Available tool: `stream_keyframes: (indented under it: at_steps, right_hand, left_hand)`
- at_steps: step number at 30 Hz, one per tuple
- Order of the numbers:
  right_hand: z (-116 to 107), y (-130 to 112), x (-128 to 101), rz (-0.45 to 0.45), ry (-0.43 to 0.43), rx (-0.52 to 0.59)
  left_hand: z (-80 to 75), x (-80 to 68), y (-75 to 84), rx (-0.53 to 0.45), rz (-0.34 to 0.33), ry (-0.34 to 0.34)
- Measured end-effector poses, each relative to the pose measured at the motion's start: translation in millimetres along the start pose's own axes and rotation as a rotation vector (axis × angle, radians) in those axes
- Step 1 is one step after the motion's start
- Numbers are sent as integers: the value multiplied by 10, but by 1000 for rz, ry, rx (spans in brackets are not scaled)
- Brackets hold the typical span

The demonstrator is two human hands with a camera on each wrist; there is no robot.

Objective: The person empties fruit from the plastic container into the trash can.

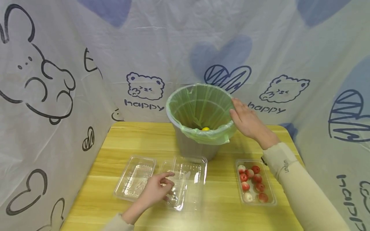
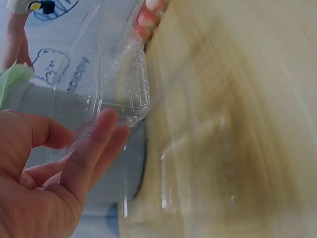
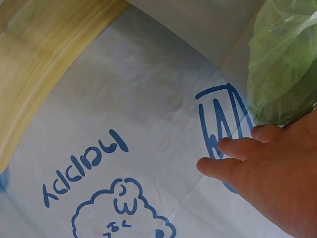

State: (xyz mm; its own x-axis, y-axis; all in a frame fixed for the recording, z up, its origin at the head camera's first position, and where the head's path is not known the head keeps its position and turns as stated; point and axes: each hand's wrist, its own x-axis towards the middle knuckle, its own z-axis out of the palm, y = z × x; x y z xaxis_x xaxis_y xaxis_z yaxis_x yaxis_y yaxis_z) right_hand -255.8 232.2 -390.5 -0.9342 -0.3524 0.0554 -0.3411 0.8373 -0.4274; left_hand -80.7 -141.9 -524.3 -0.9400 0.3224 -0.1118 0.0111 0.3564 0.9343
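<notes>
Pale wood grain runs across the counter (image 1: 121, 141), which is walled on three sides by a printed sheet of bears and hearts. Nearest the front edge, the left hand (image 1: 157, 189) rests on an empty clear clamshell box (image 1: 162, 179) lying open, its fingers (image 2: 94, 144) loosely curled with the tips on the plastic – the left wrist view shows the thumb apart from them and the box's ribbed corner just past the fingertips, the wood beyond it blurred. Toward the front right corner sits a clear tray of small red fruit (image 1: 254, 184), well apart from the left hand, with bare wood between the two. Farther back, mid-counter, stands a grey bin lined with a green bag (image 1: 199, 112); a small yellow object (image 1: 205, 129) lies inside. The right hand (image 1: 245, 118) is at the bin's right rim, fingers straight and holding nothing – the right wrist view shows them just beside the bag's folded edge, with the sheet behind.
</notes>
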Motion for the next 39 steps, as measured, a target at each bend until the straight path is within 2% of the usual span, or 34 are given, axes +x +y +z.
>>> stream_keyframes:
  at_steps: [12, 19, 31, 39]
  right_hand:
    - [-10, -5, -3, 7, -9, -2]
    - [-4, -3, -4, 5, -14, -1]
    - [-7, -5, -7, 3, -8, -2]
    - [-8, 0, -14, 5, -7, -3]
  left_hand:
    - [384, 101, -47, 18, -15, -31]
    - [602, 149, -60, -3, -25, -45]
    - [821, 260, -108, 6, -45, -67]
    - [977, 280, -111, -7, -59, -66]
